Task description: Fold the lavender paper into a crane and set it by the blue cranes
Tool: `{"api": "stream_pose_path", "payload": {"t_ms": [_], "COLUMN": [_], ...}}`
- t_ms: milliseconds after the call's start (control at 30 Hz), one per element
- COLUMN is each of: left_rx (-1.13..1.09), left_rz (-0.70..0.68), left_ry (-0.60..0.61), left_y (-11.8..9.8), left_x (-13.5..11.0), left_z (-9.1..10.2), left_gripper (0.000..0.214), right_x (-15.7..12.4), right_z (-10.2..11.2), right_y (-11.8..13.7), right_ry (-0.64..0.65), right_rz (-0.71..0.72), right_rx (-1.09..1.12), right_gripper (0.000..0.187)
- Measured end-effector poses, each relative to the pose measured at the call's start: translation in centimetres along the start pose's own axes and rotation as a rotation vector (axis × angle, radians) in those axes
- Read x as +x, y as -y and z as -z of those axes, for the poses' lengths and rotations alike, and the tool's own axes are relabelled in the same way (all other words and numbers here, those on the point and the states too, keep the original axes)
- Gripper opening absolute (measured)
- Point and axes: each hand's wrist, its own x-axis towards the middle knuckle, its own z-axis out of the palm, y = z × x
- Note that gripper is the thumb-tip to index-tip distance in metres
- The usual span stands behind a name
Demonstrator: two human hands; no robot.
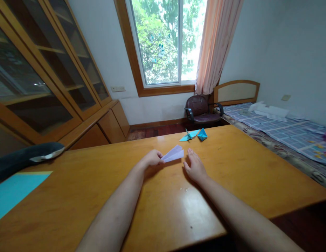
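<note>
My left hand (pixel 151 158) is closed in a pinch on the near end of a folded white paper piece (pixel 174 154), which is held just above the wooden table (pixel 99 182). Just to the right of the paper, my right hand (pixel 195 167) rests on the table with its fingers stretched out, holding nothing. Farther back on the table lie two folded blue paper figures, a flat winged one (pixel 188 135) and a pointed one (pixel 202 133).
A light blue paper sheet (pixel 13 190) lies at the table's left edge beside a dark soft object (pixel 23 158). Glass-door cabinets (pixel 42 80) stand on the left. A brown armchair (pixel 201 110) sits under the window, and a bed (pixel 283 131) runs along the right.
</note>
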Motion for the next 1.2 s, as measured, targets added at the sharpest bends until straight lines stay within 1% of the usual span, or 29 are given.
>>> {"api": "stream_pose_path", "payload": {"t_ms": [67, 133, 200, 300, 367, 433, 500, 567, 633, 733, 800, 900, 1033, 1200], "left_rx": [-0.056, -0.081, -0.075, -0.023, 0.073, 0.192, 0.291, 0.357, 0.413, 0.486, 0.532, 0.583, 0.607, 0.599], "left_rz": [-0.035, -0.047, -0.056, -0.113, -0.164, -0.213, -0.243, -0.246, -0.23, -0.218, -0.246, -0.327, -0.412, -0.445], "left_ry": [-0.068, -0.165, -0.267, -0.393, -0.482, -0.558, -0.598, -0.606, -0.587, -0.551, -0.529, -0.495, -0.437, -0.392], "left_y": [0.7, 1.4, 2.1, 3.2, 3.7, 4.1, 4.1, 3.9, 3.5, 3.1, 3.0, 3.0, 3.1, 3.4], "left_x": [-0.6, -1.2, -1.5, -1.5, -1.5, -1.4, -1.4, -1.5, -1.6, -1.8, -1.9, -2.0, -2.0, -2.2], "left_z": [-0.5, -1.2, -2.0, -2.8, -3.2, -3.7, -4.0, -4.3, -4.5, -4.8, -4.9, -5.1, -5.2, -5.3], "left_gripper": [0.014, 0.013, 0.014, 0.016, 0.019, 0.021, 0.022, 0.021, 0.02, 0.02, 0.022, 0.024, 0.025, 0.028], "right_x": [0.1, 0.1, 0.0, -0.2, -0.2, 0.0, 0.5, 1.2, 1.9, 2.3, 2.2, 1.8, 1.7, 2.0], "right_z": [-0.1, -0.1, -0.1, -0.1, 0.1, 0.5, 1.1, 1.7, 1.9, 1.5, 0.7, -0.4, -1.3, -1.6], "right_y": [-0.1, -0.2, -0.1, 0.3, 1.0, 1.9, 3.1, 4.4, 5.7, 7.3, 8.0, 8.1, 7.2, 6.5], "right_ry": [0.004, 0.017, 0.03, 0.046, 0.06, 0.066, 0.068, 0.073, 0.078, 0.093, 0.129, 0.167, 0.236, 0.263], "right_rz": [-0.01, -0.012, -0.006, 0.036, 0.109, 0.217, 0.34, 0.443, 0.504, 0.492, 0.465, 0.45, 0.442, 0.442], "right_rx": [0.003, 0.001, -0.008, -0.031, -0.056, -0.088, -0.123, -0.159, -0.189, -0.246, -0.296, -0.337, -0.344, -0.34], "right_gripper": [0.067, 0.068, 0.068, 0.068, 0.067, 0.065, 0.062, 0.055, 0.047, 0.033, 0.03, 0.028, 0.027, 0.027]}}
